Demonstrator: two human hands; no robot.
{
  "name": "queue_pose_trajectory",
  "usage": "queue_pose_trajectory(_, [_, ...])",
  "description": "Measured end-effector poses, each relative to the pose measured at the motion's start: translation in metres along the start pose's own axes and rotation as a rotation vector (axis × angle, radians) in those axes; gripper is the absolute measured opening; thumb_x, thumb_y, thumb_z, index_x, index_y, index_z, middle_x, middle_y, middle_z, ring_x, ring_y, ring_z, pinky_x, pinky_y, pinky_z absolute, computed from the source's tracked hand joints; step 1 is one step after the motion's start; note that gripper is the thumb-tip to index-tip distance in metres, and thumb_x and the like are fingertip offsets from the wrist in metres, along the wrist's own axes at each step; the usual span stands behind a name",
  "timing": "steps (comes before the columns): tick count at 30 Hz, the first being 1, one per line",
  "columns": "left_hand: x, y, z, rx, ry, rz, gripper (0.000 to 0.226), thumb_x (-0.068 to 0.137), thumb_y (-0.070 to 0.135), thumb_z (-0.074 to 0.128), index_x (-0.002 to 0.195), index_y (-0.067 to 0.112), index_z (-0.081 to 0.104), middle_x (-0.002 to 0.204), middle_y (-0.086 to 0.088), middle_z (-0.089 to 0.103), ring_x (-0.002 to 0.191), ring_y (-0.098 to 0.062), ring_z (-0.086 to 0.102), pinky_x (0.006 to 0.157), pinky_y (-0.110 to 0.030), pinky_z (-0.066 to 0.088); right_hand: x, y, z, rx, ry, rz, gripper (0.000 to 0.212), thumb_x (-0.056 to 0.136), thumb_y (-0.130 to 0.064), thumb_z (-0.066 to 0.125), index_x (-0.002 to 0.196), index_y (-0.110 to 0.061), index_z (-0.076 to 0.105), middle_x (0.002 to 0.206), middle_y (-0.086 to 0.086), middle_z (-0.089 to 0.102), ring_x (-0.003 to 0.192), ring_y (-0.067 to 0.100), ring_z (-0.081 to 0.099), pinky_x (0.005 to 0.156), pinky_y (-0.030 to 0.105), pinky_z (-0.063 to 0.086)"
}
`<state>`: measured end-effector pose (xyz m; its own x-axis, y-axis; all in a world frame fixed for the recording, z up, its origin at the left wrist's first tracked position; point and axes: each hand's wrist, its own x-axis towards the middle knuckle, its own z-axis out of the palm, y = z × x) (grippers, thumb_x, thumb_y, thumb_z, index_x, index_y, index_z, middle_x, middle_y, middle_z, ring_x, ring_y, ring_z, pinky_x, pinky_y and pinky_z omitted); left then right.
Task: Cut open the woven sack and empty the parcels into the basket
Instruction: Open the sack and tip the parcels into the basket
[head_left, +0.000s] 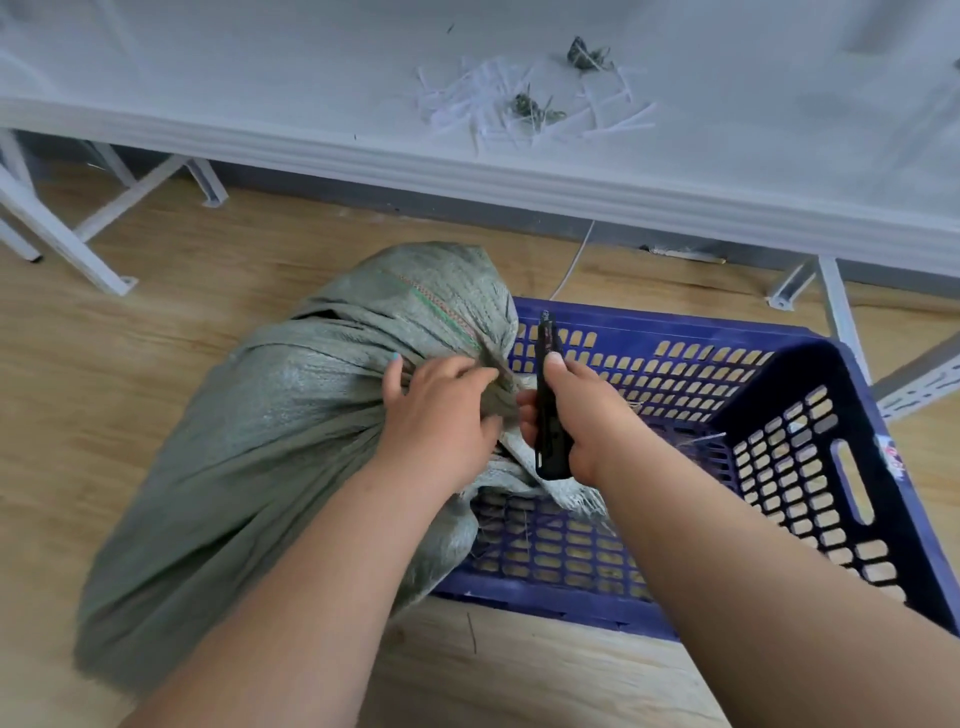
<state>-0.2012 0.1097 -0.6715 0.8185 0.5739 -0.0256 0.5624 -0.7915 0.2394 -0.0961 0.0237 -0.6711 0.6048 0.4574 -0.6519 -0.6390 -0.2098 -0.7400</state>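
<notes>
A bulging grey-green woven sack (249, 467) lies on the wooden floor, its tied neck leaning over the left rim of a blue perforated plastic basket (810, 467). My left hand (441, 410) grips the bunched neck of the sack. My right hand (571, 415) holds a black utility knife (546, 400) upright, just right of the neck and touching it. The parcels are hidden inside the sack. The basket holds only some loose fibres.
A white table (519, 176) runs across the top, with cut white plastic ties (493, 104) and green sack scraps (530, 106) on it. Its white metal legs (83, 234) stand on the floor at left and right. A white cable (571, 265) hangs behind the basket.
</notes>
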Motion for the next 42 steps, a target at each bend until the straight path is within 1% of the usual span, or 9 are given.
queue_pose_trajectory(5, [-0.011,-0.013,-0.013,-0.069,-0.05,-0.091,0.048,0.092,0.047,0.052,0.138,0.039,0.044,0.146,0.014,0.039,0.138,-0.011,0.03,0.115,-0.047,-0.002,0.001,0.006,0.021,-0.141,-0.099,-0.055,0.014,0.1,-0.014,0.038,0.109,-0.008,0.047,0.071,0.009,0.055,0.043,0.014,0.043,0.038,0.021,0.039])
queue_pose_trajectory(10, [-0.009,-0.018,-0.019,-0.168,-0.015,-0.128,0.038,0.095,0.041,0.051,0.133,0.039,0.049,0.144,0.012,0.044,0.136,-0.011,0.035,0.116,-0.043,0.011,0.0,0.009,0.021,-0.189,-0.174,-0.119,0.015,0.094,-0.001,0.036,0.101,-0.008,0.047,0.077,0.012,0.053,0.052,0.017,0.042,0.048,0.03,0.037])
queue_pose_trajectory(14, [-0.009,-0.012,-0.024,-0.322,0.072,-0.099,0.028,0.093,0.041,0.053,0.12,0.044,0.058,0.128,0.018,0.057,0.122,-0.008,0.047,0.1,-0.033,0.024,-0.001,0.009,0.022,-0.086,-0.225,-0.183,0.021,0.095,0.005,0.035,0.111,0.001,0.048,0.078,0.01,0.055,0.054,0.018,0.046,0.049,0.028,0.043])
queue_pose_trajectory(19, [-0.003,-0.014,-0.021,-0.25,0.058,-0.098,0.043,0.093,0.044,0.054,0.135,0.039,0.047,0.139,0.014,0.05,0.132,-0.01,0.04,0.11,-0.038,0.019,-0.001,0.008,0.024,0.073,-0.201,-0.098,0.014,0.101,-0.022,0.044,0.113,-0.016,0.05,0.089,0.009,0.07,0.055,0.016,0.066,0.051,0.027,0.055])
queue_pose_trajectory(23, [0.0,-0.015,-0.016,-0.187,0.027,-0.076,0.043,0.093,0.044,0.052,0.136,0.039,0.046,0.145,0.013,0.044,0.136,-0.011,0.034,0.112,-0.041,0.011,0.001,0.011,0.024,-0.065,-0.106,-0.045,0.017,0.101,-0.035,0.04,0.107,-0.024,0.053,0.059,0.007,0.061,0.041,0.015,0.057,0.045,0.025,0.051])
queue_pose_trajectory(31, [0.002,-0.017,-0.004,-0.132,-0.036,-0.06,0.041,0.092,0.045,0.053,0.133,0.039,0.049,0.141,0.013,0.044,0.135,-0.014,0.032,0.115,-0.046,0.008,0.001,0.007,0.023,0.031,-0.1,0.043,0.025,0.097,-0.002,0.038,0.118,0.006,0.05,0.085,0.015,0.057,0.06,0.017,0.049,0.046,0.025,0.047])
queue_pose_trajectory(36, [0.004,-0.016,-0.005,-0.135,-0.044,-0.067,0.04,0.093,0.045,0.052,0.132,0.039,0.05,0.142,0.012,0.044,0.136,-0.014,0.032,0.115,-0.047,0.007,-0.002,0.005,0.019,0.028,-0.1,0.01,0.029,0.086,0.009,0.034,0.109,0.005,0.051,0.088,0.015,0.048,0.063,0.019,0.045,0.049,0.028,0.042])
queue_pose_trajectory(40, [0.005,-0.033,-0.023,-0.247,0.123,-0.113,0.037,0.094,0.038,0.053,0.131,0.04,0.052,0.142,0.013,0.046,0.133,-0.011,0.037,0.113,-0.043,0.015,-0.003,0.005,0.025,-0.002,-0.13,-0.065,0.033,0.087,0.005,0.043,0.118,0.002,0.05,0.082,0.012,0.051,0.06,0.017,0.047,0.049,0.027,0.043])
queue_pose_trajectory(42, [0.007,-0.062,-0.042,-0.279,0.281,-0.276,0.039,0.094,0.033,0.054,0.133,0.038,0.05,0.144,0.009,0.045,0.133,-0.015,0.039,0.11,-0.043,0.02,-0.005,0.001,0.034,-0.123,-0.18,-0.147,0.025,0.087,-0.007,0.059,0.112,-0.005,0.056,0.073,0.007,0.054,0.055,0.015,0.05,0.051,0.028,0.045])
